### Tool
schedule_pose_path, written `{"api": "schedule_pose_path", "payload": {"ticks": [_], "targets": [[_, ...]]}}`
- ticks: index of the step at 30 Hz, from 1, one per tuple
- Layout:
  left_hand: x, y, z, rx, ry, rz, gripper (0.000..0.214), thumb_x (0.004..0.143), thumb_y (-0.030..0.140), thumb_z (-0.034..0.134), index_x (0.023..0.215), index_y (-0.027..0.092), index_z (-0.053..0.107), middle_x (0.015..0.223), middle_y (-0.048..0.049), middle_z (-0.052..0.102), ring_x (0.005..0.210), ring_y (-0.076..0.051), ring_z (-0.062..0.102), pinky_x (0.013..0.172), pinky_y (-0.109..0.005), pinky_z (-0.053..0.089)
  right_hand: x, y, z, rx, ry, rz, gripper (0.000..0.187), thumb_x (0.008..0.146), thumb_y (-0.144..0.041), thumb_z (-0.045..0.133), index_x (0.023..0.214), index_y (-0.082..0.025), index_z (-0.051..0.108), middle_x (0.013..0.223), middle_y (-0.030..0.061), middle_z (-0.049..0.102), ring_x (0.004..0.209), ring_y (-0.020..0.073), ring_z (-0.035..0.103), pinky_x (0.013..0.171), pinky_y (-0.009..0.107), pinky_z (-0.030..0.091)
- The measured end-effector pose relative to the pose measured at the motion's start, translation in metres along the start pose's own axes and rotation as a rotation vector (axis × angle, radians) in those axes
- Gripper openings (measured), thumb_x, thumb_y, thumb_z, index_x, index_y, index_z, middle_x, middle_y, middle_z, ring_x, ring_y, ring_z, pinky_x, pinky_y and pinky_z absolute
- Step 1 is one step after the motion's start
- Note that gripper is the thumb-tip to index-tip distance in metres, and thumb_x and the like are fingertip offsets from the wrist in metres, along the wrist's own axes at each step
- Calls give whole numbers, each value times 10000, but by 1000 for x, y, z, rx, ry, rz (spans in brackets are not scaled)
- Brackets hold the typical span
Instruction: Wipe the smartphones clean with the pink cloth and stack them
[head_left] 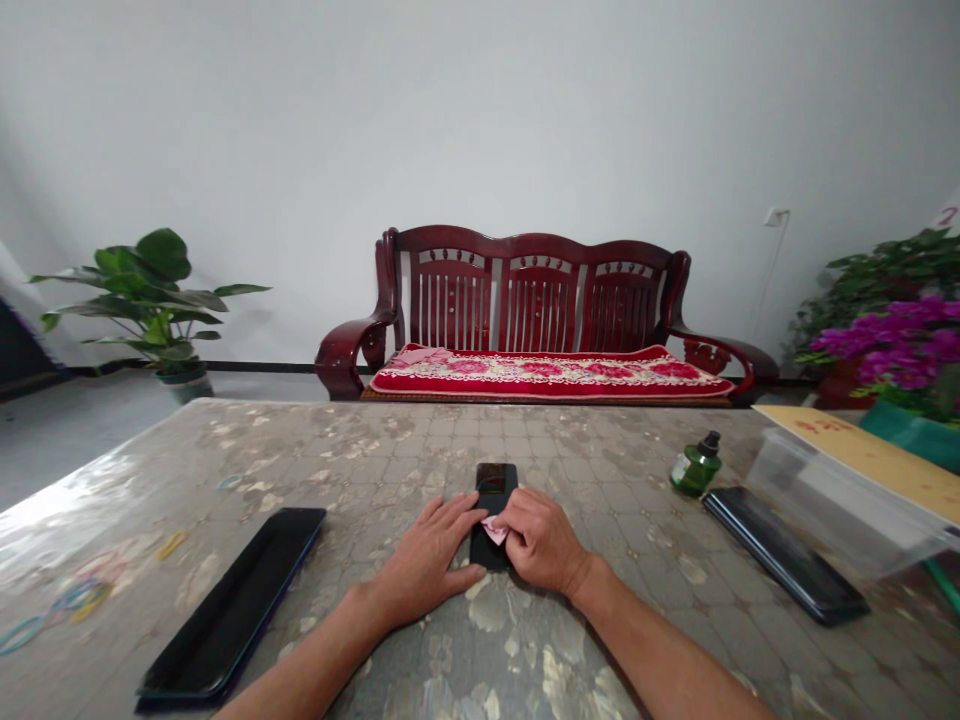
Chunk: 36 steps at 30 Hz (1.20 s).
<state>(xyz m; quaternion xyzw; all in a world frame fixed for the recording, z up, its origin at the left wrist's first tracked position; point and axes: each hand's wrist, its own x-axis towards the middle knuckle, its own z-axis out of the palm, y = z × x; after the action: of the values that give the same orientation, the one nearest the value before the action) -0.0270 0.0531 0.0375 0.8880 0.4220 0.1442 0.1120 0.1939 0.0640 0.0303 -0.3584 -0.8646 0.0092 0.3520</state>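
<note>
On the patterned tabletop in front of me lies a small black phone [490,555] with a shiny rectangular block at its far end. My left hand [427,555] rests flat beside it, fingers spread, fingertips and thumb touching its left edge. Curled over the phone's right side is my right hand [544,540], which pinches a small pink cloth [494,530] against the phone's surface. Part of the cloth and the phone's right edge are hidden under the right hand.
Left lies a large black phone-like slab [232,610], near colored rubber bands [79,598]. To the right are a green pump bottle [696,467], a dark glossy case [784,555] and a clear plastic box [840,500] with a yellow sheet [862,455]. A wooden bench [540,300] stands beyond the table [360,450].
</note>
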Motion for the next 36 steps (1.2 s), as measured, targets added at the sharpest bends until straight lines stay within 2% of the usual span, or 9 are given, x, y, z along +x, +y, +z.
{"api": "schedule_pose_path", "payload": {"ticks": [8,15,23,31,36], "targets": [[0,3,-2,-1,-17,-10,608,802,284,692,1371,246,483,1527,-111,423,1408,-287,383,1191,-517,218,2,0,1,-5,23,81,255,790,-36,505,842,-211,683,770,26,585,765,169,528,700,276,382],[1,-1,1,11,3,9,604,803,286,691,1370,254,484,1523,-114,428,1408,-286,385,1190,-517,214,0,2,0,-13,8,28,244,757,-37,539,829,-215,689,742,17,570,730,167,527,676,273,372],[0,-1,2,3,14,20,623,805,284,684,1387,258,462,1522,-113,431,1403,-286,393,1185,-524,233,2,0,0,-10,18,106,231,802,-43,524,837,-210,680,774,27,590,769,167,545,709,268,392],[0,-1,1,-2,-11,-7,621,803,307,691,1384,247,479,1523,-112,429,1413,-286,377,1190,-517,221,-1,-1,1,0,-16,-1,223,745,-69,535,804,-221,686,718,18,554,713,169,520,681,281,376],[1,-2,3,-5,11,16,611,805,299,682,1378,267,473,1523,-106,430,1406,-283,387,1185,-517,226,1,1,2,-16,15,103,218,807,-56,525,822,-213,676,770,26,583,766,168,541,701,273,387]]}}
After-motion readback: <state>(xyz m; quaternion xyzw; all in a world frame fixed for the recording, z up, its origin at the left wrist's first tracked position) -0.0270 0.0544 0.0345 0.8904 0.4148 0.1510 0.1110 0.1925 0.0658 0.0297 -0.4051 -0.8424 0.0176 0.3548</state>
